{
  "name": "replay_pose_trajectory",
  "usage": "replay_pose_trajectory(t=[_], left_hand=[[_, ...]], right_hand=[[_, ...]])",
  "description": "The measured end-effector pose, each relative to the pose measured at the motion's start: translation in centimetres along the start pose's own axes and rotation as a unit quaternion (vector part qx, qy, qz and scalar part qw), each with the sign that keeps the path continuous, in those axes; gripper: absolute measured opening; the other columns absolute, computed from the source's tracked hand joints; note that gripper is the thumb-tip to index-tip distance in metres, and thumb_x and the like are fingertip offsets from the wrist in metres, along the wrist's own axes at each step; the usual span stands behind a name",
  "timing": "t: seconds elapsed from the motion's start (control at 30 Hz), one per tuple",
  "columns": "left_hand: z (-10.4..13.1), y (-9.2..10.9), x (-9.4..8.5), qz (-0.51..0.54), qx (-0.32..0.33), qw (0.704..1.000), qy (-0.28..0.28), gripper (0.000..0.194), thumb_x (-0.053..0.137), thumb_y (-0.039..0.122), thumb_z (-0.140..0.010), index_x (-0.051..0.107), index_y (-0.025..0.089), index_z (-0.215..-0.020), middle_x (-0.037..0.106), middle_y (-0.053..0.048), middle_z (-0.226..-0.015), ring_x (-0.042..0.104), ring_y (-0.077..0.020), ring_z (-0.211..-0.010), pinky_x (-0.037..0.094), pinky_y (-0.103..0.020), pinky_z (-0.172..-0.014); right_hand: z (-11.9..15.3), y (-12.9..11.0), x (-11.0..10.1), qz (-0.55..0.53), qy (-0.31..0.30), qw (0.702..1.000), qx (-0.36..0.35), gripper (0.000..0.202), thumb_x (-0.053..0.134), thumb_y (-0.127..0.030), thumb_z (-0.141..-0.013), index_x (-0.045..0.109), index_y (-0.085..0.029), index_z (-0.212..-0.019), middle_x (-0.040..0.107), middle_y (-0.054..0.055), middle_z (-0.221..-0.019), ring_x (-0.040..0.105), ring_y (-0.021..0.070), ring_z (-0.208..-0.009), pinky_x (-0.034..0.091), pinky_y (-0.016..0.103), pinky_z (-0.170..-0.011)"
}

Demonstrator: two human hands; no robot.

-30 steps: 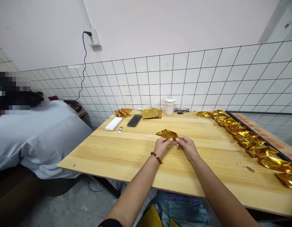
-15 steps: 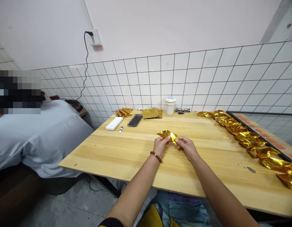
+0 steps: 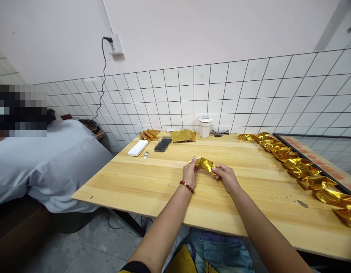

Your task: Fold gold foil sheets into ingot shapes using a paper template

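A folded piece of shiny gold foil point(image 3: 206, 164) is held up over the table near the middle of the frame, its long side running across the picture. The left hand point(image 3: 189, 172) is closed around its left end, the thumb pointing up and the fingers curled behind; a little foil shows past the thumb. The right hand point(image 3: 227, 177) pinches the right end between thumb and bent fingers, with hardly any opening between them. A dark red bead bracelet point(image 3: 187, 187) circles the left wrist.

Below the hands spreads a pale wooden table point(image 3: 158, 182). Left of centre on it lie a small blue-and-white tube point(image 3: 146, 155), a white rectangular case point(image 3: 138, 148) and a dark, pixelated flat object point(image 3: 163, 145). Farther back are a bundle of gold strips point(image 3: 149, 135) and, nearer the centre, a flat stack of gold sheets point(image 3: 183, 136). A white lidded cup point(image 3: 205, 127) stands upright just above the centre, with black-framed glasses point(image 3: 221, 132) beside it.

From right of the glasses to the right edge runs a row of folded gold pieces point(image 3: 299, 163), alongside a black-edged panel with reddish marks point(image 3: 320, 161).

At the left edge, a person in a pale grey shirt point(image 3: 58, 163) leans forward. In the upper left, a black cord point(image 3: 102, 76) hangs from a wall socket point(image 3: 116, 44) above white tiles point(image 3: 202, 89).
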State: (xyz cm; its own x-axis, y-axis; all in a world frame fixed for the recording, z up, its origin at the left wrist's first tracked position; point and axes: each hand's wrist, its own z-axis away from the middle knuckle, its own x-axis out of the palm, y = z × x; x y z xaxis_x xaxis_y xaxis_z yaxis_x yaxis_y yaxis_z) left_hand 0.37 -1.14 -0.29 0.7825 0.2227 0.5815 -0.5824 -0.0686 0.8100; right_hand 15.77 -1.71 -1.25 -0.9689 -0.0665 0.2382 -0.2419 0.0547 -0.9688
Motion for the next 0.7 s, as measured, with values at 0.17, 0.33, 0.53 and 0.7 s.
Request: replay_pose_trajectory(t=[0.17, 0.33, 0.53, 0.7], left_hand=[[-0.2, -0.1, -0.1, -0.008, 0.012, 1.0, 0.016, 0.05, 0.08, 0.057, -0.057, 0.069, 0.011, -0.072, 0.07, -0.009, -0.075, 0.062, -0.0159, -0.069, 0.046, -0.028, -0.067], [0.1, -0.3, 0.0, -0.016, -0.023, 0.997, -0.068, 0.05, 0.083, 0.053, -0.054, 0.073, 0.011, -0.081, 0.071, -0.009, -0.079, 0.062, -0.0146, -0.069, 0.046, -0.028, -0.068], [0.2, -1.3, -0.1, -0.076, -0.033, 0.989, -0.124, 0.038, 0.088, 0.039, -0.052, 0.075, 0.011, -0.075, 0.071, -0.007, -0.073, 0.057, -0.0112, -0.063, 0.042, -0.026, -0.064], [0.5, -0.9, 0.1, -0.072, -0.026, 0.991, -0.11, 0.041, 0.086, 0.044, -0.055, 0.075, 0.012, -0.079, 0.073, -0.009, -0.079, 0.06, -0.0143, -0.067, 0.044, -0.027, -0.065]], right_hand=[[0.2, 0.0, 0.1, 0.007, -0.008, 1.0, 0.0, 0.04, 0.084, -0.049, -0.055, 0.068, -0.017, -0.073, 0.062, 0.0, -0.053, 0.048, 0.0095, -0.043, 0.035, 0.022, -0.043], [0.0, 0.1, 0.0, -0.004, -0.001, 1.0, -0.005, 0.039, 0.084, -0.048, -0.056, 0.068, -0.017, -0.075, 0.062, 0.0, -0.051, 0.049, 0.0099, -0.044, 0.033, 0.022, -0.043], [-0.2, 0.3, -0.2, -0.002, -0.02, 1.0, -0.012, 0.037, 0.082, -0.048, -0.061, 0.068, -0.017, -0.076, 0.066, 0.002, -0.056, 0.046, 0.0077, -0.043, 0.033, 0.021, -0.044], [-0.1, 0.2, -0.2, 0.008, -0.01, 1.0, -0.013, 0.038, 0.081, -0.051, -0.061, 0.068, -0.017, -0.075, 0.065, 0.001, -0.055, 0.046, 0.0078, -0.042, 0.032, 0.021, -0.043]])
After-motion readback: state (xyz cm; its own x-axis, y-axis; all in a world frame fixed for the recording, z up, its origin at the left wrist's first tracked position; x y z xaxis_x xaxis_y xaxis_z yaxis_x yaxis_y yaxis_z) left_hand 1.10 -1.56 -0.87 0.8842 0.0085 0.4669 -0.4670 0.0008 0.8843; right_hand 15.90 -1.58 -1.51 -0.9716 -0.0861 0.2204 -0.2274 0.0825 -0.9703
